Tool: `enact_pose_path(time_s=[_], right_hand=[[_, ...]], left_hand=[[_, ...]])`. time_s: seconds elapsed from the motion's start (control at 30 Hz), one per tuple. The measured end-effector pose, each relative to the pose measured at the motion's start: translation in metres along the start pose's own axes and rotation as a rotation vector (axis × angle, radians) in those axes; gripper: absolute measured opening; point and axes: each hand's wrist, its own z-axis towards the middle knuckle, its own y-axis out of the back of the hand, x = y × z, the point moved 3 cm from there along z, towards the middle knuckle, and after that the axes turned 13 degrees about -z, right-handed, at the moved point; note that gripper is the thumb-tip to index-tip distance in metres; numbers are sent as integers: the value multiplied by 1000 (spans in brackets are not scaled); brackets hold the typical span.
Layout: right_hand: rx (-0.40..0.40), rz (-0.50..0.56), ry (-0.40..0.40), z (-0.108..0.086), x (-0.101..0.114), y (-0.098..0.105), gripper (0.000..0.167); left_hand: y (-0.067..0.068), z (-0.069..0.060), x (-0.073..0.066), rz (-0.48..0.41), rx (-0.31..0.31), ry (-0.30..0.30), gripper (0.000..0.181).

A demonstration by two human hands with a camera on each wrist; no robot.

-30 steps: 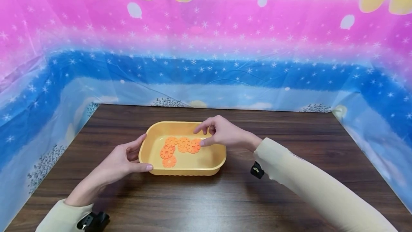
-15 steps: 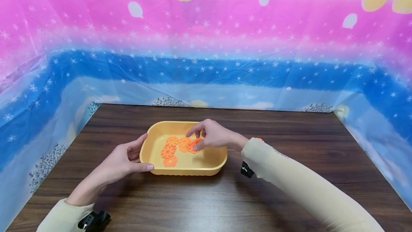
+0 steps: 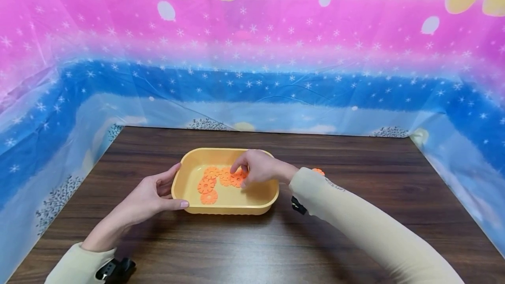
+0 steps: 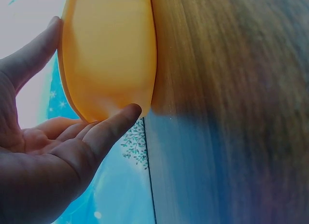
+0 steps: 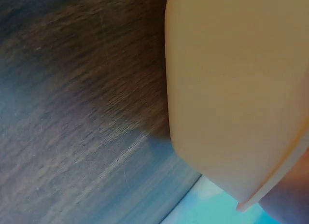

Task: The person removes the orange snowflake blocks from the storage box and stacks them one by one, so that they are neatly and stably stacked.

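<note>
A yellow plastic tub (image 3: 221, 209) stands on the table, with several orange flower-shaped discs (image 3: 206, 184) lying inside. My left hand (image 3: 147, 198) holds the tub's left end, thumb on the front rim and fingers at the outer left side. In the left wrist view the tub (image 4: 111, 55) sits between thumb and fingers. Over the right half of the tub, my right hand (image 3: 258, 168) reaches down with thumb and index finger apart around the rightmost discs (image 3: 237, 179). Whether the fingertips touch them is hard to tell. The right wrist view shows only the tub's outer wall (image 5: 236, 89) clearly.
Another orange disc (image 3: 318, 172) lies on the table to the right, partly hidden behind the right sleeve (image 3: 347, 205). The dark wood table (image 3: 221, 249) is bordered by a pink and blue patterned cloth (image 3: 252, 82) at the back and sides.
My right hand has moved left and lower into the tub, toward the discs. The disc on the table has come into sight behind the sleeve. My left hand has stayed on the tub.
</note>
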Motion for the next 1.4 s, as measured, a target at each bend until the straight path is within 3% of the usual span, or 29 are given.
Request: enact_pose_path(time_s=[0.4, 0.73, 1.07, 1.4], right_hand=[[-1, -111, -55, 7, 1, -8, 39], [14, 9, -18, 12, 6, -19, 31], [47, 155, 32, 11, 5, -20, 35], [80, 135, 52, 11, 7, -19, 37]], left_hand=[[-1, -2, -3, 12, -13, 30, 100], [0, -2, -3, 18, -17, 33, 100], [0, -1, 0, -20, -10, 29, 99], [1, -1, 1, -3, -26, 48, 100]])
